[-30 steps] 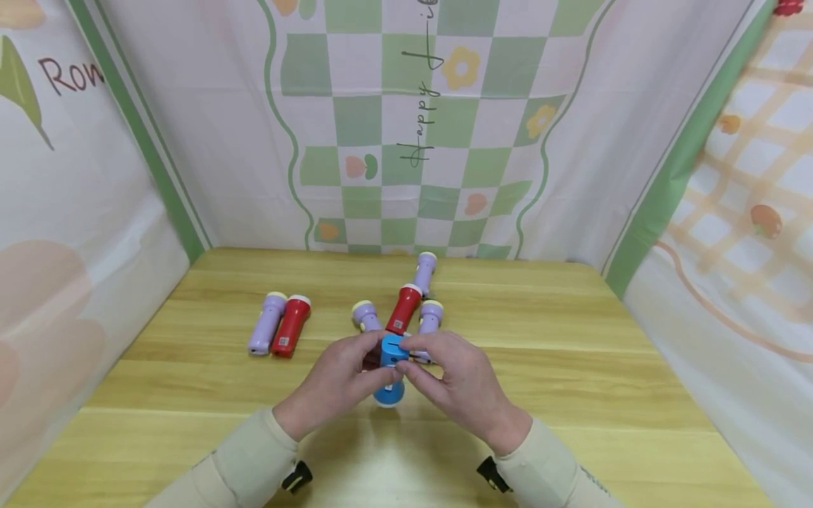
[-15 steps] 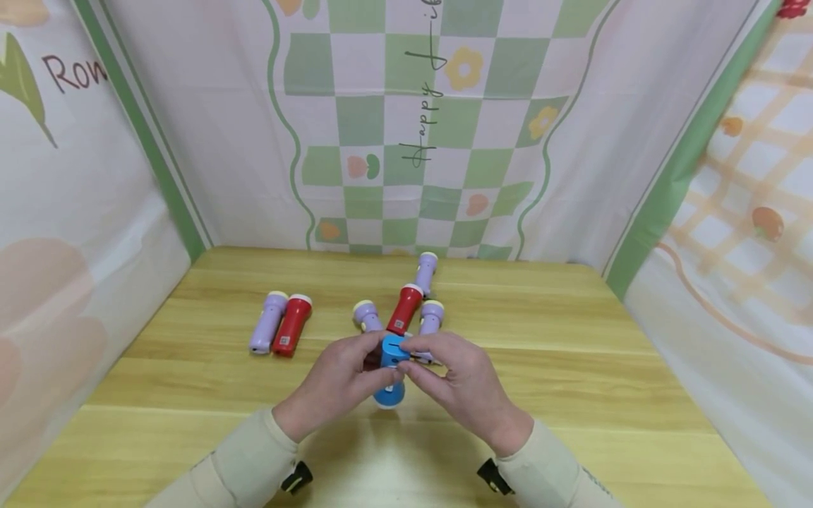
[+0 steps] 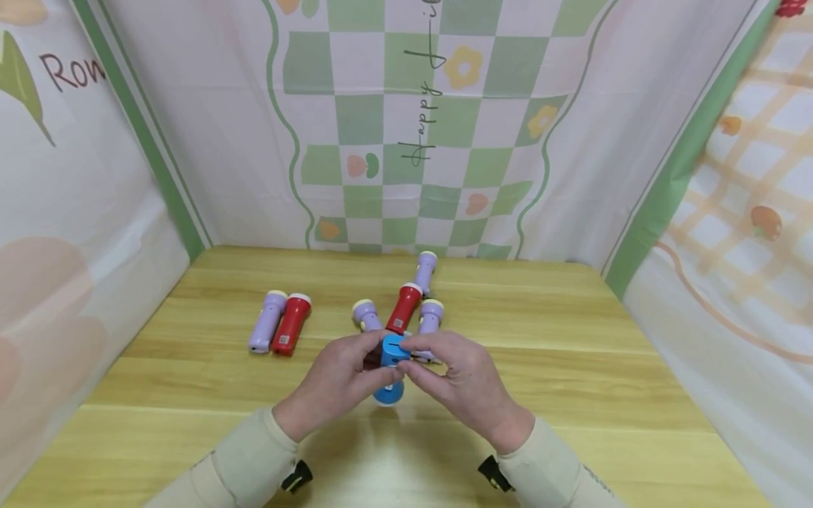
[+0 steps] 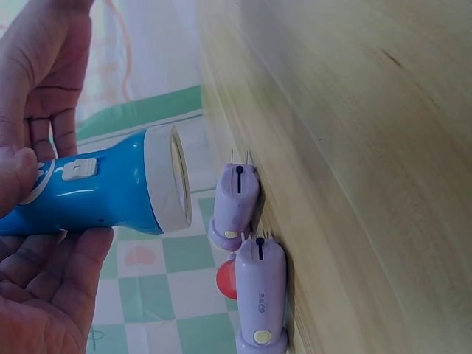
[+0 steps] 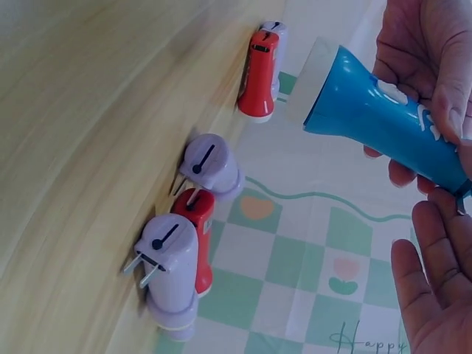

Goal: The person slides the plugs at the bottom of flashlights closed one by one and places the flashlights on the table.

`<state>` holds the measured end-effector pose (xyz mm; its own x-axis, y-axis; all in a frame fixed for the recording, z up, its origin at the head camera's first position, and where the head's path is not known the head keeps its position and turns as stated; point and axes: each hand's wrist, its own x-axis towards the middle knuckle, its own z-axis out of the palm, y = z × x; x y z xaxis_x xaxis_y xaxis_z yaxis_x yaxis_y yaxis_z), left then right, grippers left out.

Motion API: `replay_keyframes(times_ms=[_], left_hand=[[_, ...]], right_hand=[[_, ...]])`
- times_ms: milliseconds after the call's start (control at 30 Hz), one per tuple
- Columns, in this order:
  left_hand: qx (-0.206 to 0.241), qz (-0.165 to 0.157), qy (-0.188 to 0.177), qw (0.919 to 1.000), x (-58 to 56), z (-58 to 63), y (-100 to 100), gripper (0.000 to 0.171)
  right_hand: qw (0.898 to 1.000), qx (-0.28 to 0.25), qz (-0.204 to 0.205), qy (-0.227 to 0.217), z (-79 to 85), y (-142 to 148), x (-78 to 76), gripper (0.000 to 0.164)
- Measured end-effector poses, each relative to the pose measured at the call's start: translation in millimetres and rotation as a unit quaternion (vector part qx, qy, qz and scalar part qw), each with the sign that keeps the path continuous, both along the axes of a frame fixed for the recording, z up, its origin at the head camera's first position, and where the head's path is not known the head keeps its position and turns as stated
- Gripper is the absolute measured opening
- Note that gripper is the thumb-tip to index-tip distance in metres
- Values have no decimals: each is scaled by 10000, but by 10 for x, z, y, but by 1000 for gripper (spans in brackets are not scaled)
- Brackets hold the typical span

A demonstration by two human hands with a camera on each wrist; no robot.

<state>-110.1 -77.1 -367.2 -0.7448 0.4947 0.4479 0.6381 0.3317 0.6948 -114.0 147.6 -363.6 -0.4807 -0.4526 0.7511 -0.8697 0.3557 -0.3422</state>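
A blue flashlight (image 3: 392, 349) hangs between my hands above the table, its lamp end down and its slotted base up. My left hand (image 3: 336, 370) grips its body, with the thumb near the white switch side. With thumb and index finger, my right hand (image 3: 466, 381) pinches the base end, where a dark slot shows; the other fingers stand away from it in the right wrist view. The lamp's white rim (image 4: 169, 177) is apart from the tabletop.
Just beyond my hands lie a red flashlight (image 3: 404, 309) and purple flashlights (image 3: 427, 271), some with metal prongs (image 5: 147, 273) out. To the left, a purple flashlight (image 3: 268, 323) and a red flashlight (image 3: 292, 326) lie side by side. Patterned curtains (image 3: 241, 141) enclose the wooden table (image 3: 571, 395).
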Motion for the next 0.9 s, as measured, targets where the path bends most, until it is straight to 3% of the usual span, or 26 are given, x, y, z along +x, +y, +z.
replay_keyframes(times_ms=[233,900], left_hand=[[161,-36,-89,9998,2,-2,17,25],[77,42,-206,9997,12,15,3,27]], right_hand=[[9992,-128,186,-321,9,3,3,33],[9990,52,190,-413,12,-9,14,39]])
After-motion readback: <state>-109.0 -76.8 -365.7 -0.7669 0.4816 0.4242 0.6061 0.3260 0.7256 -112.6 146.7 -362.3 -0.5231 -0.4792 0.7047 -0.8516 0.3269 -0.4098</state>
